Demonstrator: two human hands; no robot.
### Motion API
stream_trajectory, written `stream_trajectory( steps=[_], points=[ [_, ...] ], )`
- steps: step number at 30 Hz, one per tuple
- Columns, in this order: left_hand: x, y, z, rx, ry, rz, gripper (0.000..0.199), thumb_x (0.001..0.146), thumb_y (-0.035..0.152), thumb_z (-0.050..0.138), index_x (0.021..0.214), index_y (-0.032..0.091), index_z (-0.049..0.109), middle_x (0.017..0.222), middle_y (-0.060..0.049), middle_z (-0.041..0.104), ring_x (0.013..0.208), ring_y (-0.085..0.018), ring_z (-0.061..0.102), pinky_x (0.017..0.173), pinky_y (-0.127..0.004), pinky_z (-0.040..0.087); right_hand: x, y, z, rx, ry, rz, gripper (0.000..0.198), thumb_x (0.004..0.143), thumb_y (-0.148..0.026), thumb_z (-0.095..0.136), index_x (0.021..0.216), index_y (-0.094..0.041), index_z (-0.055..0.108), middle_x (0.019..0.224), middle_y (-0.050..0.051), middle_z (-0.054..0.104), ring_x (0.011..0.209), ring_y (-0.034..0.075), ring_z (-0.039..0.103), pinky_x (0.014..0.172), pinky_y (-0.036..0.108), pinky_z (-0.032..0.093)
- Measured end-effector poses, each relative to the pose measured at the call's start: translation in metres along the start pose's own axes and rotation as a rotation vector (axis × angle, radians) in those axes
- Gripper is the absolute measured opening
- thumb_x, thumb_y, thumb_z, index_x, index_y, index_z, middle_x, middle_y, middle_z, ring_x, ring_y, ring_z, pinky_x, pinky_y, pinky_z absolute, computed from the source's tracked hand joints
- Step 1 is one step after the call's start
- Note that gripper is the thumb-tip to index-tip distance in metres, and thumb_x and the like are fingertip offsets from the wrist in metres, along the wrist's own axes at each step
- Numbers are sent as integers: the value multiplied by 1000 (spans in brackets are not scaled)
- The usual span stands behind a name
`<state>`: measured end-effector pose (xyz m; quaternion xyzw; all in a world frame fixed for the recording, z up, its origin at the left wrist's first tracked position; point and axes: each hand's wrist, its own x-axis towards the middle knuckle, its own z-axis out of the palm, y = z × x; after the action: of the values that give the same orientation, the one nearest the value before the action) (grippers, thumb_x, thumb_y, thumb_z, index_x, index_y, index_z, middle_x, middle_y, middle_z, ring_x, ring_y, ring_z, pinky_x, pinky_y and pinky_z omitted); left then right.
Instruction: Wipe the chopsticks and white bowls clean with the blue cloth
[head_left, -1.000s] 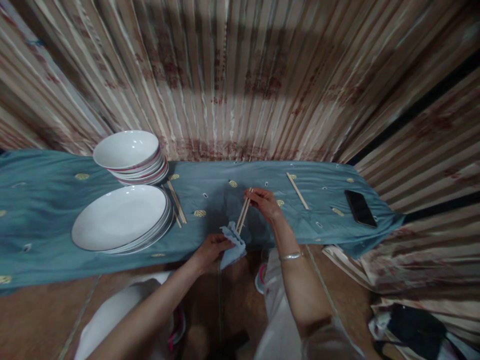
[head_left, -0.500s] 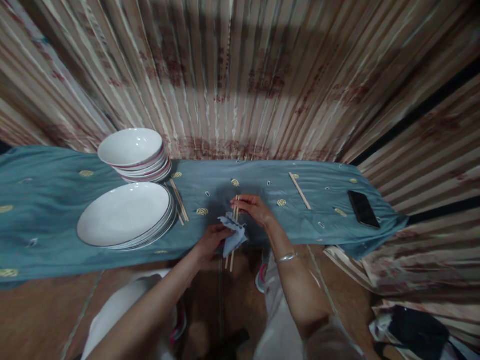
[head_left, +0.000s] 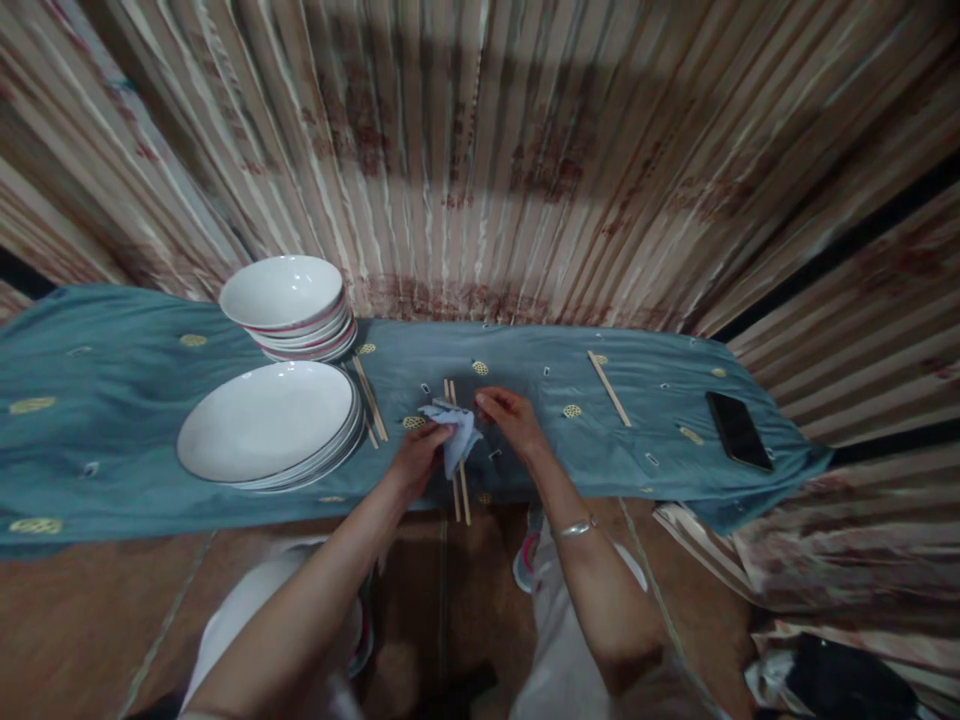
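Note:
My left hand is closed on a light blue cloth, which is folded around a pair of wooden chopsticks. The chopsticks stick out above and below the cloth, their lower ends over the table's front edge. Just to the right, my right hand is held apart from the chopsticks, fingers loosely bent and nothing seen in them. More chopsticks lie beside the stack of plates on the left. Another pair of chopsticks lies to the right of my hands.
A stack of white oval plates stands on the left, with a stack of white bowls behind it. A black phone lies at the right end of the blue-green tablecloth. Pleated curtains hang behind the table.
My right hand has let go of the upper ends of the chopsticks. My left hand, with the cloth and chopsticks, has moved slightly left and away from me.

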<state>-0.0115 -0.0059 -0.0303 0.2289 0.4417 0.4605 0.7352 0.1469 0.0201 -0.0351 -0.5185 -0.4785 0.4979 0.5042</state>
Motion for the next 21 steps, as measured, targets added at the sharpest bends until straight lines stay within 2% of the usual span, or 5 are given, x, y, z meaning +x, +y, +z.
stream_trajectory(
  steps=[2, 4, 10, 15, 21],
  points=[
    [4, 7, -2, -54, 45, 53, 15, 54, 18, 78, 66, 13, 70, 60, -1, 67, 53, -11, 56, 54, -22, 43, -3, -1, -2, -56, 13, -11, 44, 64, -60, 67, 76, -18, 68, 69, 2, 67, 59, 12, 55, 59, 25, 46],
    [8, 13, -5, -99, 78, 97, 16, 54, 18, 79, 66, 13, 69, 62, -1, 67, 55, -10, 57, 56, -21, 44, -10, -4, 0, -92, -62, 27, 49, 66, -65, 63, 72, -16, 67, 66, 3, 66, 57, 12, 56, 56, 25, 45],
    [10, 23, -8, -156, 97, 183, 17, 53, 18, 80, 64, 13, 68, 61, -1, 67, 56, -10, 57, 59, -22, 46, -40, -3, 23, -66, -471, 275, 55, 65, -68, 63, 74, -14, 67, 69, 4, 68, 62, 14, 62, 60, 27, 49],
    [9, 24, -7, -154, 86, 208, 19, 52, 20, 81, 63, 13, 67, 61, -1, 66, 56, -10, 57, 59, -22, 45, -47, 9, 40, 165, -492, 430, 55, 59, -62, 73, 85, -15, 65, 72, 4, 69, 63, 15, 65, 62, 29, 52],
    [12, 23, -10, -153, 99, 207, 22, 51, 23, 82, 65, 13, 67, 61, -1, 66, 55, -10, 56, 57, -23, 43, -45, 12, 44, 160, -464, 395, 51, 64, -63, 69, 79, -14, 64, 58, -1, 63, 47, 9, 56, 47, 21, 42]
  ],
)
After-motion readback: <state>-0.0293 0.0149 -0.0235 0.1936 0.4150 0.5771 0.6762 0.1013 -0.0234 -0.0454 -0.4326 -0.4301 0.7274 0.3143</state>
